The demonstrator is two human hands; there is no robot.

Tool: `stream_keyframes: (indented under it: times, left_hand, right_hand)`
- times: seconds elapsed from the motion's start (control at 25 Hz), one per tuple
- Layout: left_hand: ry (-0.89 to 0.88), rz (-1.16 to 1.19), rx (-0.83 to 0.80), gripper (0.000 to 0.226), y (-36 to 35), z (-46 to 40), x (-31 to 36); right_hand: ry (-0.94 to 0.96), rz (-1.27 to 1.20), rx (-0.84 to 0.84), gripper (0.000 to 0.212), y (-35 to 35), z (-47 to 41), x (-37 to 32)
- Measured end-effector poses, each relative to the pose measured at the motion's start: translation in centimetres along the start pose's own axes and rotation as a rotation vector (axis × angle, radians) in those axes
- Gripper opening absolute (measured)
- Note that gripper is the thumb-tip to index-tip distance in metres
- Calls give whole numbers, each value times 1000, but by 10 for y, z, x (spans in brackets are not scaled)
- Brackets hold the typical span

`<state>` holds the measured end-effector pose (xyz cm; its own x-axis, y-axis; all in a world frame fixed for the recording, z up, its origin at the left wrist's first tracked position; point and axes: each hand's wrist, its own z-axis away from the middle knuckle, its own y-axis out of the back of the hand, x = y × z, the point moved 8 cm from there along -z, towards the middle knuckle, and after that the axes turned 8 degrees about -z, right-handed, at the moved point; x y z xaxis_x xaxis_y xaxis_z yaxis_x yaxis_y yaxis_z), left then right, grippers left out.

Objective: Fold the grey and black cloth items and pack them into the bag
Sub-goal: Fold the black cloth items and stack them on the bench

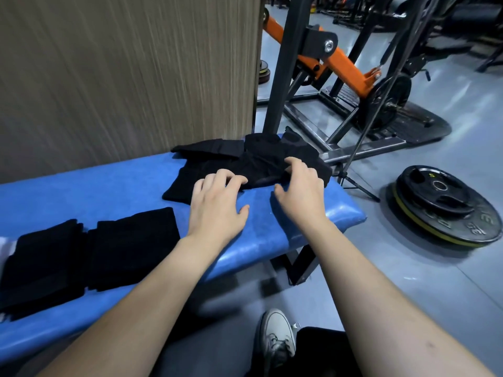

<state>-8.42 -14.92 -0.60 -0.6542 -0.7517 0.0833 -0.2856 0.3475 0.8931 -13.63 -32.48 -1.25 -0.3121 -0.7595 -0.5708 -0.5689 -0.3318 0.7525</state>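
A loose pile of black cloth (pixel 261 156) lies at the far right end of the blue padded bench (pixel 114 191). My left hand (pixel 217 205) rests at the pile's near edge, its fingertips curled onto the fabric. My right hand (pixel 299 186) reaches over the pile's right side, fingers bent onto the cloth and thumb apart below it. Two folded black cloths (pixel 133 246) (pixel 40 265) lie side by side on the bench at the near left. No bag is in view.
A wood-grain wall panel (pixel 122 72) stands behind the bench. A black and orange gym machine (pixel 334 63) rises past the bench's right end. Weight plates (pixel 446 205) lie on the grey floor at right. A grey sneaker (pixel 277 338) shows below the bench.
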Motion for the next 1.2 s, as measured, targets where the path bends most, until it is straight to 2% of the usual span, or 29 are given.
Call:
stream_keyframes:
  times: [0.16, 0.28, 0.4, 0.48, 0.56, 0.64, 0.76, 0.88, 1.04, 1.2]
  left_hand:
    - [-17, 19, -13, 49, 3, 4, -5]
    - [-41, 60, -13, 56, 10, 7, -3]
    - [-87, 93, -35, 77, 16, 9, 2]
    - [-129, 83, -57, 82, 17, 9, 5]
    - [-181, 81, -46, 63, 14, 9, 6]
    - [-202, 71, -37, 36, 14, 9, 7]
    - [-106, 218, -121, 12, 20, 9, 0]
    - [-42, 331, -180, 10, 31, 14, -8]
    - [-112, 326, -223, 14, 51, 24, -15]
    - [-229, 271, -422, 18, 51, 46, -18]
  right_hand:
    - [-17, 91, -101, 43, -13, 2, 0]
    - [82, 118, -118, 24, -12, 6, -10]
    - [254, -33, -150, 20, -6, 11, -34]
    - [315, -221, -325, 25, -10, 21, -46]
    - [284, -346, -491, 28, -13, 32, -50]
    - [225, -326, -559, 30, -13, 36, -43]
    - [147, -207, -535, 31, -10, 30, -23]
    - [140, -51, -434, 27, -6, 20, -5]
    - [113, 82, -373, 38, -7, 19, 5]
    - [57, 77, -299, 62, 11, 15, 13]
